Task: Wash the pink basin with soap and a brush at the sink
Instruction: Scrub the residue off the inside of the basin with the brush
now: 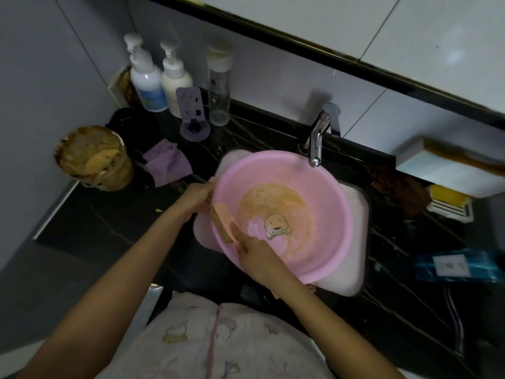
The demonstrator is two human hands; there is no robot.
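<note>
Sitting in the sink (pixel 355 228), basin (pixel 317 184) looks light, thin, flexy plastic, likely slick wet. Left hand (pixel 195 196) pinches its left rim, the best hold; right hand (pixel 257 254) grips the brush (pixel 222 224) handle.

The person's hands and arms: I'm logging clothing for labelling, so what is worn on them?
The left hand and right hand are ungloved, with no ring, watch or bracelet visible. Both forearms are bare, no sleeves in view. The body wears a whitish cartoon-print garment with a pink centre strip.
</note>
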